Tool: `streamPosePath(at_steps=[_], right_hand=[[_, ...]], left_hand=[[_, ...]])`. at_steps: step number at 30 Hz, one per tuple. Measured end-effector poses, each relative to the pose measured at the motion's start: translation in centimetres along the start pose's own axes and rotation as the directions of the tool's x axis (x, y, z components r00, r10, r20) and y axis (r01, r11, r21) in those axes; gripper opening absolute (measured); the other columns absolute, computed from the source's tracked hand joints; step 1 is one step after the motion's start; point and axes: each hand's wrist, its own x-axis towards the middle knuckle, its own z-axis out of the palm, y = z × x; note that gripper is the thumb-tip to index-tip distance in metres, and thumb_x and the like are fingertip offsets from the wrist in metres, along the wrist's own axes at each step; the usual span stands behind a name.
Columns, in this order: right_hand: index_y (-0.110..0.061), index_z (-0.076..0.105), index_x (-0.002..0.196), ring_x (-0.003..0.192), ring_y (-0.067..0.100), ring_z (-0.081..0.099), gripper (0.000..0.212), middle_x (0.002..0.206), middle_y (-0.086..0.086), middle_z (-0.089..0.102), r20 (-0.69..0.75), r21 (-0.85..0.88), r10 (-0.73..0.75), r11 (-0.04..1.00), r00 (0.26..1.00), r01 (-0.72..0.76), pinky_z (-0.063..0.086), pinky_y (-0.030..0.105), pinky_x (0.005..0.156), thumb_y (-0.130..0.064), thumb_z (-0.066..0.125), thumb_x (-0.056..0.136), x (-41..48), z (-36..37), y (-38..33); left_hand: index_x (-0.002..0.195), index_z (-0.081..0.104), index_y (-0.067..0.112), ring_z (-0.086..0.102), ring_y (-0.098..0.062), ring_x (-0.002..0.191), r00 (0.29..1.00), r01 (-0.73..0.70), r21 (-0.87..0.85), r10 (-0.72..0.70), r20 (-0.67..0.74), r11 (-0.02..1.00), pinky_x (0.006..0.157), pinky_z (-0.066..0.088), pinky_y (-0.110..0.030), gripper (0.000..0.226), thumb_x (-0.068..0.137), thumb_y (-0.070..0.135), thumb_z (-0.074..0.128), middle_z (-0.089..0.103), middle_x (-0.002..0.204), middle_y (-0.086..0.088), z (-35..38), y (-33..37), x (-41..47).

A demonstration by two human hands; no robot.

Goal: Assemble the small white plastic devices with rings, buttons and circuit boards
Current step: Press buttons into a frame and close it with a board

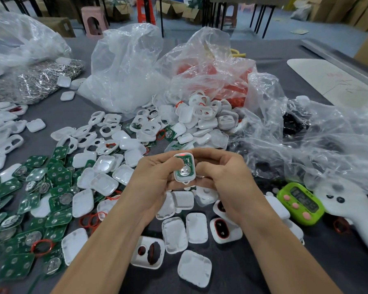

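I saw both hands meeting above the grey bench. The left hand and right hand had their fingers curled round one white device, its green board and silver disc facing up. Loose circuit boards covered the bench's left side. White shells lay under the hands and were heaped beyond them, with red rings among them. Crumpled clear bags stood behind, and a green timer sat at right. Farther back were a pink stool and cardboard boxes.
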Motion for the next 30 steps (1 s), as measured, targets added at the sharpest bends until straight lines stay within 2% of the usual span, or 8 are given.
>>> streamPosePath(at_steps=[4,9,14,18,20,22,24,30], right_hand=[[-0.011,0.077,0.108,0.095,0.029,0.076,0.029,0.098,0.009,0.079,-0.013,-0.136,-0.071,0.988,0.997,0.068,0.063,0.048,0.084,0.008,0.069,0.087,-0.2,-0.1,0.1],[-0.021,0.079,0.104,0.088,0.015,0.076,0.033,0.091,-0.002,0.08,-0.085,-0.293,-0.136,0.95,0.987,0.105,0.063,0.036,0.081,0.0,0.079,0.079,-0.4,0.5,0.1],[-0.017,0.079,0.106,0.083,0.014,0.077,0.037,0.087,-0.002,0.08,-0.133,-0.298,-0.172,0.946,0.976,0.126,0.062,0.031,0.077,0.006,0.081,0.076,-0.2,0.7,0.4],[-0.022,0.079,0.102,0.082,0.013,0.077,0.037,0.086,-0.005,0.08,-0.134,-0.311,-0.206,0.937,0.969,0.156,0.063,0.031,0.079,0.005,0.081,0.076,-0.4,0.8,0.4],[-0.02,0.079,0.102,0.087,0.018,0.077,0.033,0.09,-0.002,0.08,-0.086,-0.255,-0.171,0.956,0.981,0.145,0.064,0.033,0.079,0.005,0.078,0.08,-0.4,0.6,0.1],[-0.014,0.079,0.102,0.09,0.028,0.077,0.026,0.095,0.007,0.08,-0.034,-0.077,-0.07,0.995,0.997,0.067,0.064,0.036,0.076,0.006,0.07,0.087,-0.4,0.2,-0.4],[-0.013,0.08,0.099,0.088,0.029,0.077,0.026,0.099,0.013,0.079,0.026,0.056,0.019,0.998,0.999,-0.021,0.064,0.036,0.072,0.005,0.062,0.093,-0.3,-0.3,-0.9],[-0.013,0.082,0.097,0.088,0.028,0.077,0.026,0.102,0.015,0.079,0.095,0.087,0.03,0.995,0.995,-0.038,0.062,0.031,0.068,0.004,0.062,0.093,-0.3,-0.9,-1.2]], left_hand=[[0.096,0.083,0.013,0.076,-0.021,0.08,0.999,-0.007,-0.01,0.007,0.051,1.0,0.068,0.064,-0.032,0.035,0.096,-0.005,0.054,0.078,0.099,-0.019,-0.1,-0.2,0.1],[0.098,0.083,0.014,0.078,-0.021,0.082,0.998,-0.001,-0.033,0.003,0.066,0.999,0.067,0.062,-0.028,0.034,0.095,-0.005,0.055,0.079,0.101,-0.018,0.0,-0.4,0.1],[0.094,0.084,0.013,0.077,-0.021,0.082,1.0,0.01,-0.037,-0.01,0.019,0.999,0.064,0.062,-0.029,0.036,0.095,-0.008,0.055,0.079,0.101,-0.017,0.3,-0.4,0.1],[0.092,0.084,0.013,0.076,-0.018,0.077,1.0,0.006,-0.037,-0.005,0.017,0.999,0.062,0.062,-0.028,0.036,0.095,-0.007,0.054,0.079,0.095,-0.014,0.5,-0.1,-0.1],[0.092,0.084,0.013,0.077,-0.019,0.077,0.999,0.006,-0.059,-0.004,0.034,0.998,0.064,0.062,-0.028,0.035,0.096,-0.006,0.055,0.079,0.094,-0.015,0.5,0.0,-0.2],[0.092,0.084,0.013,0.077,-0.02,0.076,0.999,0.023,-0.095,-0.02,0.035,0.995,0.063,0.062,-0.027,0.035,0.097,-0.004,0.054,0.079,0.093,-0.016,0.5,0.1,-0.3],[0.093,0.084,0.013,0.077,-0.021,0.075,0.998,0.051,-0.126,-0.048,0.032,0.991,0.061,0.062,-0.026,0.036,0.099,-0.003,0.052,0.078,0.095,-0.018,0.4,0.1,-0.2],[0.099,0.082,0.008,0.077,-0.023,0.078,0.991,0.114,-0.208,-0.097,0.089,0.971,0.065,0.063,-0.03,0.033,0.098,-0.001,0.05,0.077,0.099,-0.021,-0.2,0.3,-0.3]])
